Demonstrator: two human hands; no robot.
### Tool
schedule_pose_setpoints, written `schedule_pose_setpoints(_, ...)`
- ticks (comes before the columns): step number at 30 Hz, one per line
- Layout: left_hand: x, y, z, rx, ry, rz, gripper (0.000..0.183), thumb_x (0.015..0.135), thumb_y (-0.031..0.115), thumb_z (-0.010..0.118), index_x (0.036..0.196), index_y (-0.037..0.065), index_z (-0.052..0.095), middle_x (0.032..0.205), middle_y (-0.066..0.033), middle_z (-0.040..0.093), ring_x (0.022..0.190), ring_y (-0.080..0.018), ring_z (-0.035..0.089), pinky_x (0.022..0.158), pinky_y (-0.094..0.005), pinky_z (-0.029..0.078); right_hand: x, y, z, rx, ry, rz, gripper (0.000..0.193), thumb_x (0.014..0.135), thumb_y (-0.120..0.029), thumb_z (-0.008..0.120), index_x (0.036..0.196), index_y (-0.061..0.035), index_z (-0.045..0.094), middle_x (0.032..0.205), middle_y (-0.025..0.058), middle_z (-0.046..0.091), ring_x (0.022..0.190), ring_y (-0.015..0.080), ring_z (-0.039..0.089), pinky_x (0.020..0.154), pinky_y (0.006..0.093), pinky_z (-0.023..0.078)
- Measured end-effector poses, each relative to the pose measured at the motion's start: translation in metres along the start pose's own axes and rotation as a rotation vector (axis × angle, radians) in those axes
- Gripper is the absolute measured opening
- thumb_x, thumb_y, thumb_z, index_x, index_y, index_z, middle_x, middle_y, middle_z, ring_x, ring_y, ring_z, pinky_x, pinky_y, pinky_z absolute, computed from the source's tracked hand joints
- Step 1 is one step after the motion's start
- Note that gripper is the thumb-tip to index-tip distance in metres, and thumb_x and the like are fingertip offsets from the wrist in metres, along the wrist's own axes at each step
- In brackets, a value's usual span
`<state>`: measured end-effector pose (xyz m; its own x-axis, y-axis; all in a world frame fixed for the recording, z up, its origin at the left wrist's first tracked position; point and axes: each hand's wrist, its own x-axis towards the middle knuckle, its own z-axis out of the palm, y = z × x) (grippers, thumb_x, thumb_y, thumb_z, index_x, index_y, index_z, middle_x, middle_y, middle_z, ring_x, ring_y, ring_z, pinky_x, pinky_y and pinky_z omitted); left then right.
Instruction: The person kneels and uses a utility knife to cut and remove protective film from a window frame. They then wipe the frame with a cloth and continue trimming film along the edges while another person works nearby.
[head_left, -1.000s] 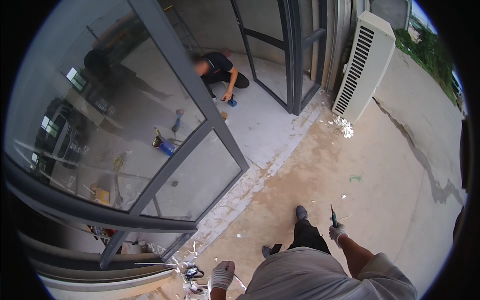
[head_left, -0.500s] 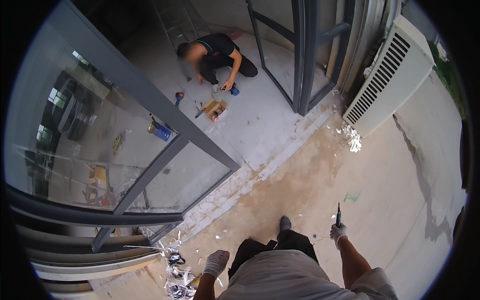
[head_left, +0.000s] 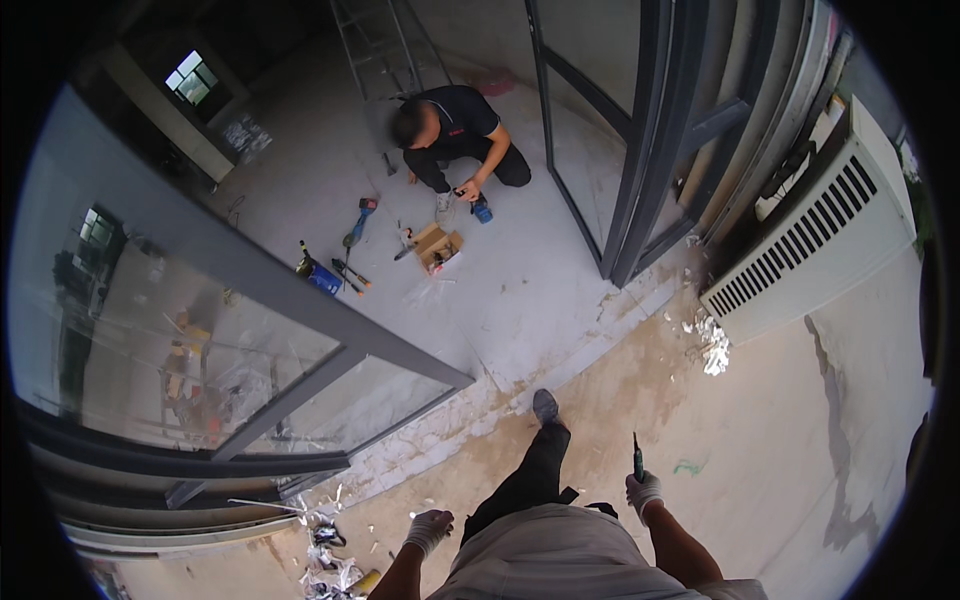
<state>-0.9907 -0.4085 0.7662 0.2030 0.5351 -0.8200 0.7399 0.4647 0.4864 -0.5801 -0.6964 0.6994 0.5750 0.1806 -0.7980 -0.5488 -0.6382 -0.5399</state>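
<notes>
My right hand, in a white glove with bare fingertips showing, is closed round the dark green handle of a screwdriver. Its thin dark tip points up, away from me. On the other side of my body my left hand, gloved likewise, hangs with its fingers curled in and nothing visible in them. My left leg is stretched forward, its grey shoe by the pale door threshold.
Grey-framed glass doors stand open on both sides of the doorway. Inside, a person crouches beside a cardboard box, a blue tool and a cordless drill. An outdoor air-conditioner unit stands right; scraps lie lower left.
I have stepped toward the doorway, one foot now at the threshold. My right hand, still round the screwdriver, has come closer to my body. The crouching person stays in place.
</notes>
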Motion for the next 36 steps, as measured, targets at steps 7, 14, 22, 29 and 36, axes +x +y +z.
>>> schedule_pose_setpoints(7, 0.114, 0.150, 0.019, -0.155, -0.026, -0.157, 0.028, 0.091, 0.026, 0.061, 0.090, -0.001, 0.068, 0.073, -0.0106, 0.067, 0.060, -0.0183, 0.062, 0.055, -0.0306, 0.051, 0.071, -0.103, -0.038, -0.196, 0.091, -0.069, 0.021, 0.088, -0.024, 0.063, 0.080, -0.0052, 0.061, 0.058, 0.0025, 0.054, 0.049, 0.0140, 0.050, 0.047, 0.0334, 0.041)
schedule_pose_setpoints(14, 0.178, 0.365, -0.011, -0.217, 0.049, 0.237, 0.028, 0.096, 0.027, 0.062, 0.097, -0.001, 0.067, 0.081, -0.0081, 0.068, 0.071, -0.0163, 0.065, 0.061, -0.0299, 0.054, 0.138, -0.247, -0.034, -0.243, 0.165, -0.332, 0.023, 0.090, -0.025, 0.064, 0.082, -0.0036, 0.062, 0.061, 0.0036, 0.052, 0.058, 0.0119, 0.042, 0.054, 0.0338, 0.041)
schedule_pose_setpoints(22, 0.223, 0.450, -0.005, -0.298, 0.165, 0.220, 0.030, 0.096, 0.029, 0.061, 0.100, 0.000, 0.067, 0.079, -0.0097, 0.067, 0.064, -0.0168, 0.063, 0.057, -0.0294, 0.053, 0.170, -0.416, 0.024, -0.594, -0.048, -0.356, 0.036, 0.089, -0.038, 0.067, 0.097, -0.0032, 0.065, 0.080, 0.0207, 0.067, 0.073, 0.0319, 0.065, 0.068, 0.0411, 0.050)
schedule_pose_setpoints(29, 0.221, 0.385, 0.009, -0.412, 0.161, -0.341, 0.024, 0.091, 0.019, 0.057, 0.093, -0.003, 0.066, 0.075, -0.0135, 0.067, 0.060, -0.0223, 0.065, 0.053, -0.0334, 0.054, 0.261, -0.560, 0.070, -0.963, -0.266, -0.571, 0.035, 0.090, -0.044, 0.061, 0.100, -0.0113, 0.065, 0.088, 0.0182, 0.070, 0.085, 0.0408, 0.067, 0.074, 0.0475, 0.052)
schedule_pose_setpoints(36, 0.232, 0.474, -0.001, -0.575, 0.264, -0.291, 0.021, 0.088, 0.020, 0.063, 0.094, -0.001, 0.067, 0.076, -0.0100, 0.067, 0.061, -0.0178, 0.063, 0.056, -0.0290, 0.052, 0.300, -0.663, 0.135, -1.156, -0.393, -0.784, 0.029, 0.092, -0.037, 0.061, 0.092, -0.0081, 0.062, 0.078, 0.0190, 0.066, 0.075, 0.0405, 0.065, 0.066, 0.0481, 0.049)
